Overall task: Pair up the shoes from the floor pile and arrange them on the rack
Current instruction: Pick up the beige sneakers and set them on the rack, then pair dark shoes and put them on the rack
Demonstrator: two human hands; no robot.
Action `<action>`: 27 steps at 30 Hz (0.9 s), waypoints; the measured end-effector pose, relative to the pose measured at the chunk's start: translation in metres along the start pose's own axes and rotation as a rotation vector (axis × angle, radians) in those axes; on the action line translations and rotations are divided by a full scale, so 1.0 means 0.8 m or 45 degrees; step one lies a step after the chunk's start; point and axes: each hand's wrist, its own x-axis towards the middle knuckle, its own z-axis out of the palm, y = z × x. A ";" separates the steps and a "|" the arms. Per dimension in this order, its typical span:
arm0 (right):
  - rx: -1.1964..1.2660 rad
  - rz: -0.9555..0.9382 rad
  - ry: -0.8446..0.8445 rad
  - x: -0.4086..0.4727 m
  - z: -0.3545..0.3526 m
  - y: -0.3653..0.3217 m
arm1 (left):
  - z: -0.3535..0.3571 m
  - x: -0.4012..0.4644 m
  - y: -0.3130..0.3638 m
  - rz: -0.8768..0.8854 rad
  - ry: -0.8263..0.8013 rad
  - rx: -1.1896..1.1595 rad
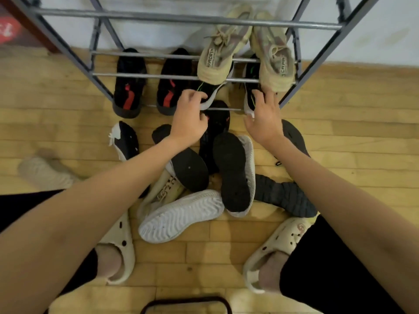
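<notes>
A grey metal shoe rack (140,75) stands against the wall. On its lowest shelf sits a pair of black shoes with red marks (129,87). A beige pair (215,55) rests on the shelf above, at the right. My left hand (189,114) grips the heel of a black shoe with a green line (208,91) on the lowest shelf. My right hand (264,116) lies on the heel of its mate (251,91), fingers spread over it. A pile of shoes (231,173) lies on the floor right below my hands, most of them sole up.
A lone beige shoe (45,171) lies on the wooden floor at the left. A black and white shoe (127,139) sits left of the pile. My feet wear cream clogs (276,241) near the bottom. A dark curved object (186,302) shows at the bottom edge.
</notes>
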 end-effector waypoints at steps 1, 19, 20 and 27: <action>0.050 0.051 -0.038 -0.013 0.005 0.000 | 0.002 -0.017 -0.006 -0.031 -0.022 -0.006; 0.144 0.648 -0.327 -0.196 0.127 -0.032 | 0.065 -0.155 -0.070 -0.616 -0.370 -0.278; 0.236 0.653 -0.259 -0.197 0.123 -0.027 | 0.068 -0.155 -0.065 -0.687 -0.361 -0.362; 0.544 0.408 0.122 -0.220 0.103 -0.026 | 0.062 -0.145 -0.038 -0.962 -0.522 -0.938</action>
